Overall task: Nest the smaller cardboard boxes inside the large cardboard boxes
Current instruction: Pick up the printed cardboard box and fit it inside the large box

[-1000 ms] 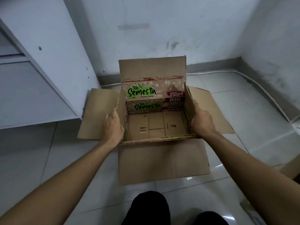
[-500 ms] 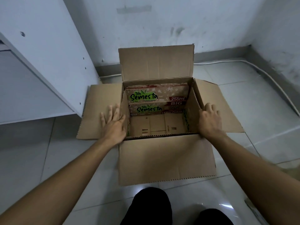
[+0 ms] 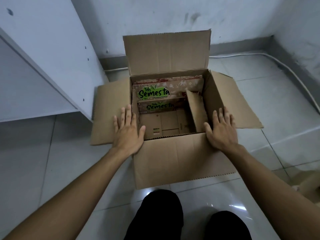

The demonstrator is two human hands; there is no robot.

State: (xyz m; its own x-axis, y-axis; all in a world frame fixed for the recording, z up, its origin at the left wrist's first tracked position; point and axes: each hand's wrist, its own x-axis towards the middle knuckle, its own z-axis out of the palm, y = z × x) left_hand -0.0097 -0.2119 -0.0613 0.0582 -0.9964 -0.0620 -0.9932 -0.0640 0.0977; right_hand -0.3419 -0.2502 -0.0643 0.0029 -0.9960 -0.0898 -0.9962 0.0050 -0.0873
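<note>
- a large cardboard box (image 3: 181, 158) stands open on the tiled floor (image 3: 34, 161), near the corner where two white walls meet, with all four top flaps folded outward or upward.
- its far flap (image 3: 166, 52) stands upright; the left flap (image 3: 110, 111) and right flap (image 3: 237, 104) lie spread out to the sides; the near flap hangs down the front toward the person.
- a smaller cardboard box (image 3: 166, 108) sits down inside the large one, its open top below the large box's rim; green "teh semesta" lettering shows on its far inner side and on a flap above that.
- one plain flap of the smaller box (image 3: 195, 110) leans tilted along the right inner wall of the large box.
- the left hand (image 3: 128, 130) lies flat, palm down, on the left flap just beside the box opening; fingers spread and straight, thumb reaching toward the rim, gripping nothing.
- the right hand (image 3: 221, 130) lies flat on the right flap at the near right corner of the opening; fingers extended and slightly apart, thumb at the rim, holding nothing.
- both bare forearms stretch in from the bottom corners of the view.
- a white cabinet (image 3: 43, 58) stands to the left, its lower corner close to the left flap's edge.
- a pale cable (image 3: 285, 66) runs along the floor by the far and right walls.
- the person's dark-clothed knees (image 3: 162, 213) show at the bottom edge, just in front of the near flap.
- a bit of another cardboard piece (image 3: 310, 186) shows at the right edge of the floor.
</note>
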